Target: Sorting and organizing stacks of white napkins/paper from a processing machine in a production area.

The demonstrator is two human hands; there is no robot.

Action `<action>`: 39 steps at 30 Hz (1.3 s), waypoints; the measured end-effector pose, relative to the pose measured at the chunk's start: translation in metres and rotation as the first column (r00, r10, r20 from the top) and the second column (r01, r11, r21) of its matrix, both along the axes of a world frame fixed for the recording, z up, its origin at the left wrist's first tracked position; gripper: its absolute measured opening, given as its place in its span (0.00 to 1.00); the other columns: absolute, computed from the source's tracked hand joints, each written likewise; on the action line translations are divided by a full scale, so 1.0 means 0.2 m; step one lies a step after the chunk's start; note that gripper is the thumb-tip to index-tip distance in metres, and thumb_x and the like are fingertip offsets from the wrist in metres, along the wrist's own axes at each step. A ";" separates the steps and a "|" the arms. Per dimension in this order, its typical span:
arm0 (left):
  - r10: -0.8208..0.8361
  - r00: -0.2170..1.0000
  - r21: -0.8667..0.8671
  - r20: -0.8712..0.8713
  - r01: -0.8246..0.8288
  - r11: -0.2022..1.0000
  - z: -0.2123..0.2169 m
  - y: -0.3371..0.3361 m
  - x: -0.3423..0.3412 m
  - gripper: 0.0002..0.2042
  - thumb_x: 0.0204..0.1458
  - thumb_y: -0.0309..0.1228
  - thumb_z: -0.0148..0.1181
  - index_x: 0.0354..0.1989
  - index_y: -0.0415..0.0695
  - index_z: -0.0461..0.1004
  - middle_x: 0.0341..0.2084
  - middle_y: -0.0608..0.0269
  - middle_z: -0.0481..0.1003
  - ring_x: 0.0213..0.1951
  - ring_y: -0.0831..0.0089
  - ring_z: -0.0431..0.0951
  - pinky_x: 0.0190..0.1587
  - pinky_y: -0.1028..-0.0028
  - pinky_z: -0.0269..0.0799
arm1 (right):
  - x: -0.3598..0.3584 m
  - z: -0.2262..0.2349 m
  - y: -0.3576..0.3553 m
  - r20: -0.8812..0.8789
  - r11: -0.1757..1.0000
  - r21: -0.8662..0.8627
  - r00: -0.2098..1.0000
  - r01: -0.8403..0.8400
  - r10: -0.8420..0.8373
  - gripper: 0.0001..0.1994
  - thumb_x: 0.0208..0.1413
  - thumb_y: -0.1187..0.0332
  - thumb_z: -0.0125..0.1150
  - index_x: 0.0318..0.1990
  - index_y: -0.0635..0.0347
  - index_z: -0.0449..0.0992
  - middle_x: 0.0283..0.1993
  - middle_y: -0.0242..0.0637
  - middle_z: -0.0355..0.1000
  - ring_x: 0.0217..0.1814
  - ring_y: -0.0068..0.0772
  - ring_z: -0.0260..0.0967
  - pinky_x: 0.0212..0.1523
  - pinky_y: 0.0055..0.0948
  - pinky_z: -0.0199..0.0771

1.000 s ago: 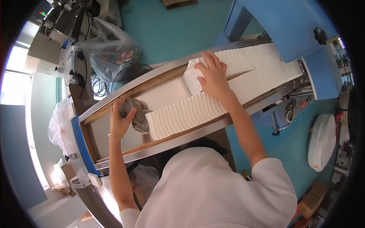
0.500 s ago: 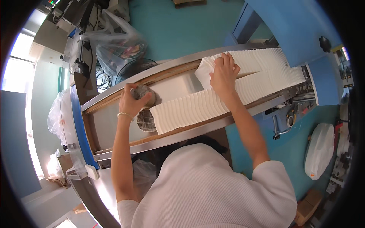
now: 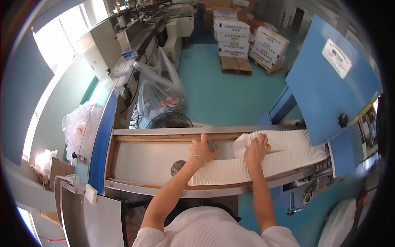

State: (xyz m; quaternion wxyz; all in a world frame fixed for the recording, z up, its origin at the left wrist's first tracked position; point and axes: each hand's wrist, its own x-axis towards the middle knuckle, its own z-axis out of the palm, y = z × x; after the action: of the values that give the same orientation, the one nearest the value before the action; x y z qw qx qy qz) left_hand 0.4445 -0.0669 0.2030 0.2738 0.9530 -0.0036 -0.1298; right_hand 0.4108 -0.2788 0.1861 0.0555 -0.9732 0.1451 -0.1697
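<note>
Two long rows of thin white sheets stand packed on edge in a trough, a far row point(image 3: 284, 139) and a near row point(image 3: 222, 172). My left hand point(image 3: 200, 151) grips a round grey stone-like lump point(image 3: 212, 146), partly hidden by the fingers, a short way left of the far row's end. My right hand point(image 3: 256, 151) is closed over the far row near its left end, with fingers bent on the sheets; that end leans and bulges. A second mottled grey lump point(image 3: 177, 168) rests by the left end of the near row.
The trough has a metal rim point(image 3: 164, 132) and wooden inner strips. A blue machine housing point(image 3: 329, 90) stands at the right. Beyond the trough are a fan point(image 3: 169, 120), a clear plastic bag point(image 3: 160, 90) and white cartons point(image 3: 232, 35) on a pallet point(image 3: 235, 66).
My left hand has moved right along the trough with the grey lump, closer to the far row's end. My right hand stays on that row. The view has tilted up.
</note>
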 end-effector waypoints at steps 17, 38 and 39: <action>0.449 0.505 -0.316 0.737 -0.329 0.890 0.04 1.11 -0.48 0.14 0.50 0.23 0.62 0.46 0.40 0.72 0.53 0.45 0.68 0.57 0.49 0.67 0.58 0.57 0.64 | -0.05 0.46 0.80 0.376 -0.174 0.916 0.925 -0.362 0.054 0.31 0.60 0.76 0.53 0.69 0.57 0.49 0.50 0.50 0.73 0.53 0.30 0.69 0.56 0.26 0.64; 0.972 0.107 -0.445 0.208 -0.875 0.192 -0.56 2.46 -1.10 0.33 0.57 0.46 0.60 0.62 0.33 0.58 0.50 0.47 0.69 0.49 0.65 0.71 0.49 0.68 0.68 | -0.04 0.40 1.76 0.174 -0.703 0.691 0.906 0.168 0.387 0.16 0.66 0.66 0.50 0.46 0.76 0.71 0.49 0.52 0.69 0.54 0.47 0.72 0.53 0.30 0.79; 0.966 0.147 -0.585 0.214 -0.772 0.247 -0.43 2.32 -1.01 0.30 0.58 0.43 0.59 0.61 0.34 0.60 0.50 0.47 0.69 0.46 0.66 0.72 0.47 0.69 0.70 | -0.06 0.40 1.74 0.159 -0.704 0.691 0.915 0.166 0.372 0.17 0.65 0.64 0.51 0.46 0.74 0.72 0.48 0.50 0.70 0.52 0.44 0.72 0.52 0.30 0.80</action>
State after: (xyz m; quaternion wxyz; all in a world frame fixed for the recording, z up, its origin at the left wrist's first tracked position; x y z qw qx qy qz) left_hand 0.2427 0.3980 0.1168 0.4408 0.6948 0.4592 0.3349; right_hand 0.3996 0.0690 0.2665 0.9099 -0.3415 0.0737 0.2236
